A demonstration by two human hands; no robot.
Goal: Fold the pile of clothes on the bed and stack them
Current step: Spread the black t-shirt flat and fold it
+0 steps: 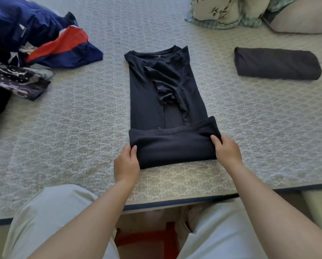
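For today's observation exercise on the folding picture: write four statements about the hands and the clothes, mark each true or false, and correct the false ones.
1. Both hands, the left hand and the right hand, grip the turned-up hem of the dark T-shirt. True.
2. The T-shirt's collar points toward the person. False: it points away.
3. A folded dark garment lies to the right of the T-shirt. True.
4. The unfolded pile of clothes lies on the right. False: it is on the left.
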